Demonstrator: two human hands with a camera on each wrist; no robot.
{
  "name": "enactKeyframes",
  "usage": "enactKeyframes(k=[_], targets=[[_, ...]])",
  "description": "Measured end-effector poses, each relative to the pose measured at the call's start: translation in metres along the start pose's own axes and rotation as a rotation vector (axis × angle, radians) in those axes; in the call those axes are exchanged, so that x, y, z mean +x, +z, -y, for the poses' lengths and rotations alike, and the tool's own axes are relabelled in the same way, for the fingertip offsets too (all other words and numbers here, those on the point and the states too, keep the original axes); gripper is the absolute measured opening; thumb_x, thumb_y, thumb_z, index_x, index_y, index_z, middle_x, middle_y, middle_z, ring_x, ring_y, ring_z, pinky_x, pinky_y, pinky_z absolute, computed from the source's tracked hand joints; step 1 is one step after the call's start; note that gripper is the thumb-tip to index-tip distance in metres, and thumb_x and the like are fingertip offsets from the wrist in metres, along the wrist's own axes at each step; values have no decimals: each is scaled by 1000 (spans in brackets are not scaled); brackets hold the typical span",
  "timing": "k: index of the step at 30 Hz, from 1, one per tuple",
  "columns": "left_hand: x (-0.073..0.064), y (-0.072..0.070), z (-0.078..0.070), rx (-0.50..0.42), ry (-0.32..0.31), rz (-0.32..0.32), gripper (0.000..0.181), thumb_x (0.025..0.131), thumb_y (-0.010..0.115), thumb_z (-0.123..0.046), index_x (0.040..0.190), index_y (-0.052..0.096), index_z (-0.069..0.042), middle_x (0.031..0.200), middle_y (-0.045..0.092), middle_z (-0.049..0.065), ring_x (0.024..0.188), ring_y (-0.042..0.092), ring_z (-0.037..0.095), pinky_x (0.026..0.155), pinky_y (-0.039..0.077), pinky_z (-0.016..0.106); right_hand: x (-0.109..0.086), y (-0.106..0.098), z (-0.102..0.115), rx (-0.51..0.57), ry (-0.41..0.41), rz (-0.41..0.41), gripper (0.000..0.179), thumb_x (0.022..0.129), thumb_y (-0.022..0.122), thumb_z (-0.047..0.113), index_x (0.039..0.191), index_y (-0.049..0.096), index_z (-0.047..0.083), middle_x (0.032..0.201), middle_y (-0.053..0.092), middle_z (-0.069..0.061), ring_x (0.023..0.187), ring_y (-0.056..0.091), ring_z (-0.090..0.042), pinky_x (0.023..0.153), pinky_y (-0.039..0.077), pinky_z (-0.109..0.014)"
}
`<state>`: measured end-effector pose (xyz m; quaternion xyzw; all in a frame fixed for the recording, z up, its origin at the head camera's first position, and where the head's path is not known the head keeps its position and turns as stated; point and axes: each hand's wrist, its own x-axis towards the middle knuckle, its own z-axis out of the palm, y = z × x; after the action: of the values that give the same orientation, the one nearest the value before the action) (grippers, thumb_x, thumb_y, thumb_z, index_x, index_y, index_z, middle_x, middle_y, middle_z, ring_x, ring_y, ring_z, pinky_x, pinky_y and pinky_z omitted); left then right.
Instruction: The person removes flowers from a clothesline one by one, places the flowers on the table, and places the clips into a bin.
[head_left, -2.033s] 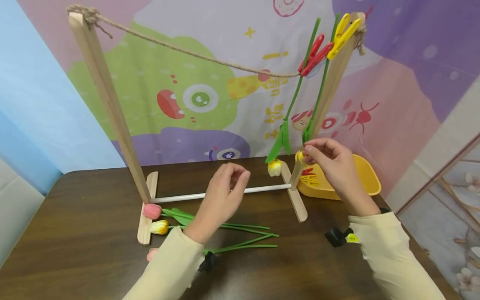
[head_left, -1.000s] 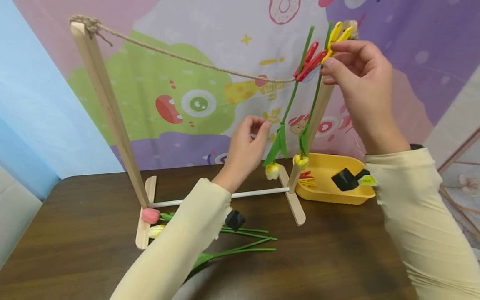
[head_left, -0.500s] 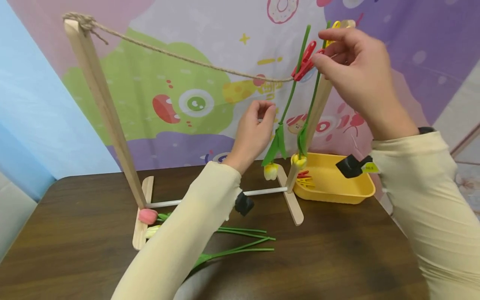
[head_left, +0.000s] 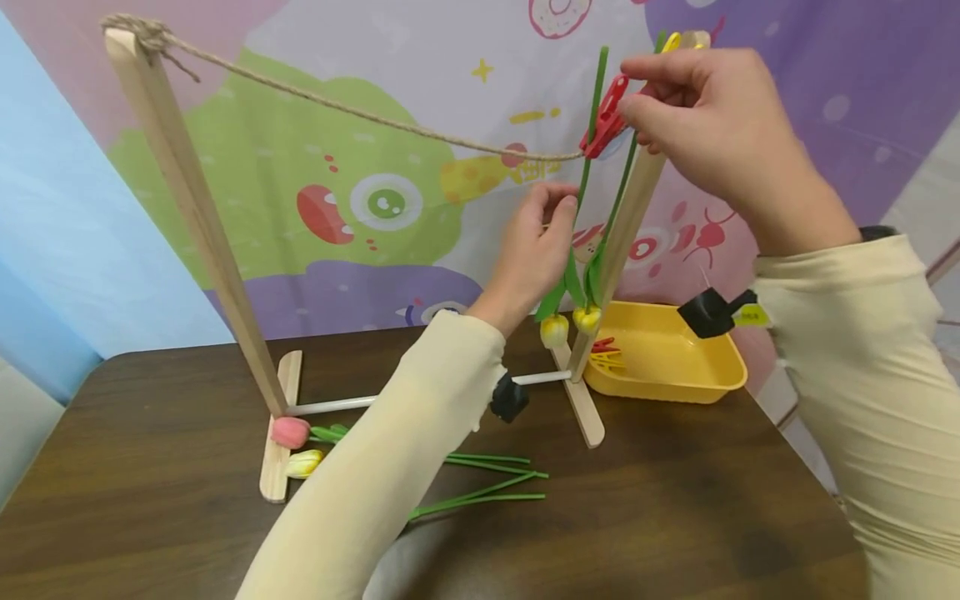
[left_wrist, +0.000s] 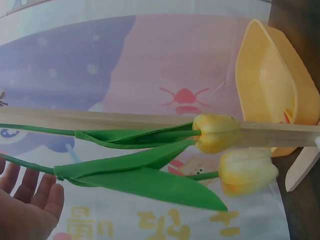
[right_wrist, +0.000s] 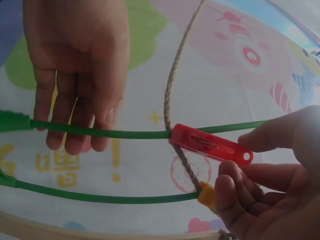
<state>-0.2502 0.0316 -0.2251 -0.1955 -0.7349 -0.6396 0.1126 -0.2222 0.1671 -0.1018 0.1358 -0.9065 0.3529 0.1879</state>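
Note:
My right hand (head_left: 720, 133) pinches the handle end of a red clothespin (right_wrist: 207, 145) with thumb and fingers. That clothespin sits on the sagging twine (head_left: 375, 117), over the green stem of a yellow-white tulip (head_left: 554, 332) hanging head down. Just below, my left hand (head_left: 536, 250) is at this stem; in the right wrist view its fairly straight fingers lie behind the stem. Whether they touch it I cannot tell. A second tulip (head_left: 587, 319) hangs beside the first, nearer the right post, under a yellow clothespin (right_wrist: 206, 196) partly hidden by my right hand.
The twine runs between two wooden posts (head_left: 195, 217) joined low down by a white rod (head_left: 330, 406). Loose tulips, one pink (head_left: 290, 432), lie on the brown table (head_left: 150, 517), partly behind my left sleeve. A yellow tray (head_left: 667, 387) with several clothespins stands behind the right post.
My right hand has risen from the lower tulip heads, past the yellow clothespin, to the red one. My left hand has moved up and right to the first tulip's stem.

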Motion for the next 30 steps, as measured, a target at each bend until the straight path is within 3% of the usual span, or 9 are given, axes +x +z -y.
enactKeyframes(k=[9,17,20,30], targets=[[-2,4,-3,-89,25,25,30,102,35,-16,123,51,-2,117,59,11,108,56,18,90,45,20,5,-4,-5,54,61,19,38,90,57,24,126,60,11,81,62,16,66,55,-4,67,41,-18],[-3,3,-5,-109,63,48,30,102,34,-16,121,52,-2,105,58,10,91,55,17,81,46,20,6,-6,-8,149,67,21,37,90,61,24,122,62,6,79,65,13,66,58,-6,67,41,-20],[-4,2,-7,-111,63,56,30,102,34,-17,120,53,-3,100,54,8,85,51,16,75,43,17,6,-7,-11,151,62,24,37,90,62,27,121,62,7,79,66,10,68,59,-7,69,39,-21],[-6,-1,-12,-91,95,53,31,102,36,-21,115,56,-2,99,55,11,86,52,16,73,43,17,3,-9,-13,115,47,10,39,88,62,33,120,64,10,85,66,7,71,59,-8,68,41,-21]])
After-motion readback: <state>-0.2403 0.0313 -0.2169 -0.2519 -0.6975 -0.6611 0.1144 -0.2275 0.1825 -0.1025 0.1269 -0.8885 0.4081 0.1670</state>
